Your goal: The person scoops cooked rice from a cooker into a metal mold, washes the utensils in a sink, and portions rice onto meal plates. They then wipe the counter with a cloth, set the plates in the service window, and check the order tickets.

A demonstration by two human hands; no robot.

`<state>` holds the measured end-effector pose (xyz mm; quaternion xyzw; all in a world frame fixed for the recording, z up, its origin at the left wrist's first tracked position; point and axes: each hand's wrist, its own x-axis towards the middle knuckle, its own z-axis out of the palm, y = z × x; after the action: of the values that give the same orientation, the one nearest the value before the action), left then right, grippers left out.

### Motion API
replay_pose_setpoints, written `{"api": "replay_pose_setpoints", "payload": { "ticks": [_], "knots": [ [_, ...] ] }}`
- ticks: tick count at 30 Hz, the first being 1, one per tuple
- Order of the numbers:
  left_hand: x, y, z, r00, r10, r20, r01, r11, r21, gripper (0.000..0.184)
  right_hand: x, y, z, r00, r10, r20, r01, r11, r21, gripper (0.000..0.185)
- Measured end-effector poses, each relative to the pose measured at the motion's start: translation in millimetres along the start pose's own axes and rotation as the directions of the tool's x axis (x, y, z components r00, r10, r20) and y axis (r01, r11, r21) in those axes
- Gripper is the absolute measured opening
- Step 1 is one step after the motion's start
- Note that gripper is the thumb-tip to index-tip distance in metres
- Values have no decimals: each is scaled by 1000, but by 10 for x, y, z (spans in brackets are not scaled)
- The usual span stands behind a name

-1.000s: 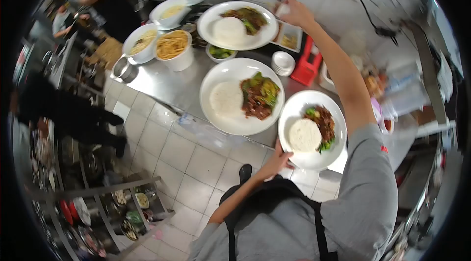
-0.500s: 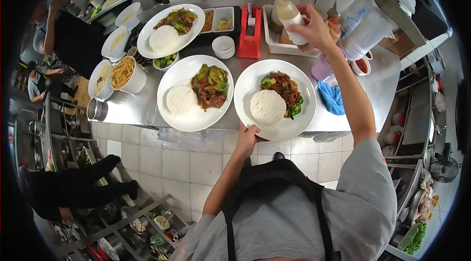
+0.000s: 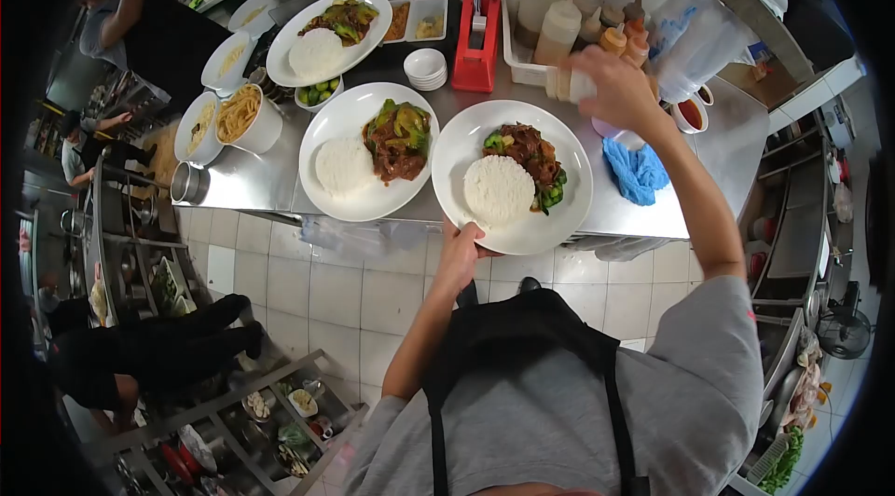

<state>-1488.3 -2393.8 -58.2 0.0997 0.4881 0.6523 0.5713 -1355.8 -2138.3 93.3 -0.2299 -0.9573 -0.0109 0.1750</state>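
The wearer has on a grey short-sleeved shirt [image 3: 685, 370], with a small reddish marking [image 3: 750, 315] on the right sleeve [image 3: 713, 323]. Over it sits a black apron [image 3: 522, 333] with narrow black straps [image 3: 619, 421]. Left hand [image 3: 459, 250] and right hand [image 3: 620, 90] are bare.

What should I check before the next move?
1. Right plate steadied: ok; the left hand grips its near rim.
2. Right plate wholly over the counter: not ok; in view, its near rim reaches past the front edge.
3. Rice and meat inside the rim: ok.
4. Pale bottle in the right hand: ok, though blurred.
5. Bottle's nozzle unblocked: cannot tell; motion blur.
6. Blue cloth clear of the plate: ok; apart, to the right.
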Motion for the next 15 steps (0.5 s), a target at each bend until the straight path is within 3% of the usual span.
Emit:
{"api": "replay_pose_setpoints", "payload": {
  "ticks": [4,7,10,13,14,15],
  "knots": [
    [-49,103,66,1000,17,5,-18,998,53,62,-116,-99,141,948,-177,264,254,922,-292,27],
    [-3,46,15,1000,18,-15,-17,999,48,61,-186,-155,66,911,-170,376,287,915,-283,42],
    [12,-11,-17,1000,11,-27,-10,1000,10,60,-387,-182,-153,884,5,468,112,969,-222,48],
    [12,-78,-43,999,12,-36,-12,1000,-11,57,-526,-85,-176,933,173,314,-226,963,143,55],
    [31,-128,-90,999,10,-36,-11,1000,-17,56,-493,-30,-128,928,208,310,-284,932,223,56],
    [35,-150,-121,999,10,-34,-11,1000,-21,56,-438,17,-28,947,256,194,-308,897,319,56]
  ]
}}
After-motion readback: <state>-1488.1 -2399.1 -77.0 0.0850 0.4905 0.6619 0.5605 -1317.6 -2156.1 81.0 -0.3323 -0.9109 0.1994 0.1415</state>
